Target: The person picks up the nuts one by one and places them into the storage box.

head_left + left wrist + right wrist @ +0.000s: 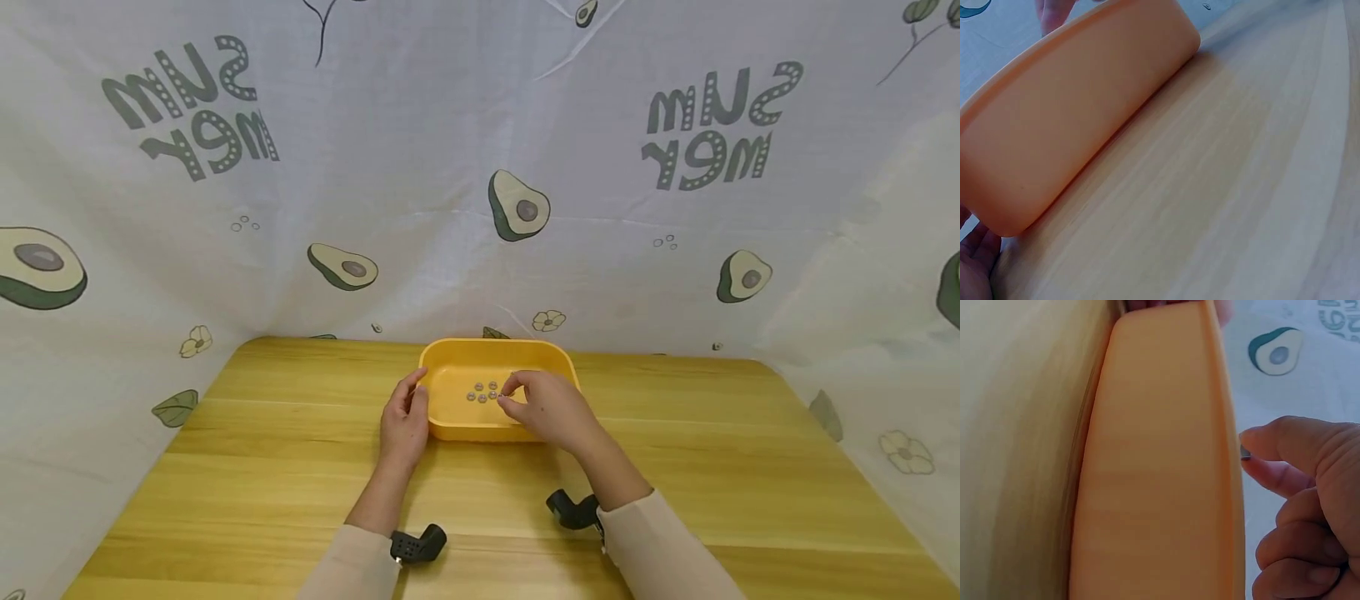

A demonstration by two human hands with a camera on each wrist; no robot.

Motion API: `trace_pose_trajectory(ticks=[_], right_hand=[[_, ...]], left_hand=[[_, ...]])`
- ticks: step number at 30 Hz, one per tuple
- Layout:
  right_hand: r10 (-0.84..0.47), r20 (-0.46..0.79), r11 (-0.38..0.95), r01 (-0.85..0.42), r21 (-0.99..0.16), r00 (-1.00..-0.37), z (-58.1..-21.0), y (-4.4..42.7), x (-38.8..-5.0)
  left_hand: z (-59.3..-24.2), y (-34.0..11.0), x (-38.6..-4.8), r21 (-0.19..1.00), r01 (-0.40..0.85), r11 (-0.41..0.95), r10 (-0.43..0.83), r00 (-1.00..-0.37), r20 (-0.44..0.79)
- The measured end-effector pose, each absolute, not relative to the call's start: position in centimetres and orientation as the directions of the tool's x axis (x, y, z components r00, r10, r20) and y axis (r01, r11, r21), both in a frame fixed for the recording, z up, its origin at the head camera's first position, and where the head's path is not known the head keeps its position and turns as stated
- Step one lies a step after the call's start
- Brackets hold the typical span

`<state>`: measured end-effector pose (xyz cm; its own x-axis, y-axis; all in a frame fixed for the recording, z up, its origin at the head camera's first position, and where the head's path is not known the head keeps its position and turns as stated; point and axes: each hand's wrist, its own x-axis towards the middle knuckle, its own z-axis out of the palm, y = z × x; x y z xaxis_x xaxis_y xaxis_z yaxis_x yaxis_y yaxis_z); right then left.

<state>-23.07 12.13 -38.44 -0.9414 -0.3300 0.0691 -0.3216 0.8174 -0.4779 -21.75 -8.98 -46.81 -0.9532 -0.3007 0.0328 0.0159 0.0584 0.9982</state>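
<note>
A yellow rectangular tray (480,433) with raised walls stands on the table; its outer wall (1079,106) fills much of the left wrist view. Several small silvery pieces that look like metal nuts (482,398) lie grouped on its floor. My left hand (403,427) grips the tray's left end, fingers at the rim and thumb along the side. Over the tray's right half, my right hand (551,408) pinches one small metal nut (1245,452) between thumb and index finger, the other fingers curled. The piece shows just beyond the rim in the right wrist view, partly covered by the fingertips.
The wooden table (285,467) extends to both sides and in front of the tray. Behind it hangs a white cloth (420,167) printed with avocados and lettering, close to the tray's far wall. A black wrist camera (420,543) sits on the left wrist, another (573,510) on the right.
</note>
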Motion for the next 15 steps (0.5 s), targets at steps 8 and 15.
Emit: trace_pose_trajectory(ticks=[8,15], right_hand=[[-0.359,-0.086,0.862,-0.295,-0.412,-0.929,-39.1,10.4,-26.5],[-0.334,-0.140,0.872,-0.249,-0.422,-0.932,-40.6,9.9,-27.6]], left_hand=[[-47.0,-9.1,-21.8,0.998,0.020,0.060,-0.299,-0.954,0.037],[-46.9,-9.0,-21.9,0.997,0.015,0.072,-0.311,-0.950,0.037]])
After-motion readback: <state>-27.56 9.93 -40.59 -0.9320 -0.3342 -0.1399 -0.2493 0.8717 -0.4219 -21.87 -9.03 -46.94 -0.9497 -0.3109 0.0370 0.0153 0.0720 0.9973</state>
